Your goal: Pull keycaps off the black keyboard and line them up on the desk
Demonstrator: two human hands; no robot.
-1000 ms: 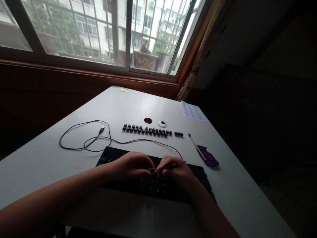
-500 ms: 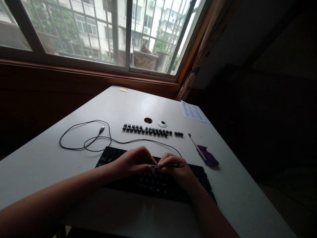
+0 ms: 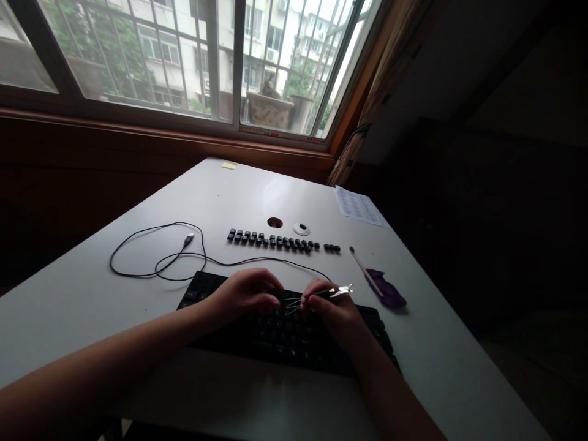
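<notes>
Keyboard: black, flat on the white table (image 3: 257,199), near its front edge; keyboard (image 3: 294,344) lies under both hands.
Left hand: left hand (image 3: 252,293) curls over the keyboard's far half, thumb below the bent fingers; whether anything is pinched there, cannot tell.
Right hand: right hand (image 3: 329,307) grips a wire tool (image 3: 340,291) between thumb and fingers; thin prongs point at the left hand, shiny end sticks out to the right.
Gap: hands near each other, apart; prongs lie between them.
Loose keys: small black keys (image 3: 285,243) lined up beyond the keyboard, mostly in two rows, a short group set off at right.
Cable: black cable (image 3: 266,258) runs behind the keyboard and loops at left; plug (image 3: 188,239) lies among the loops.
Brush: thin brush (image 3: 364,270), dark tip pointing away, handle end on a purple cloth (image 3: 391,294).
Far side: white disc (image 3: 301,229) just beside a round hole (image 3: 275,223); paper sheet (image 3: 361,207) at the right edge.
</notes>
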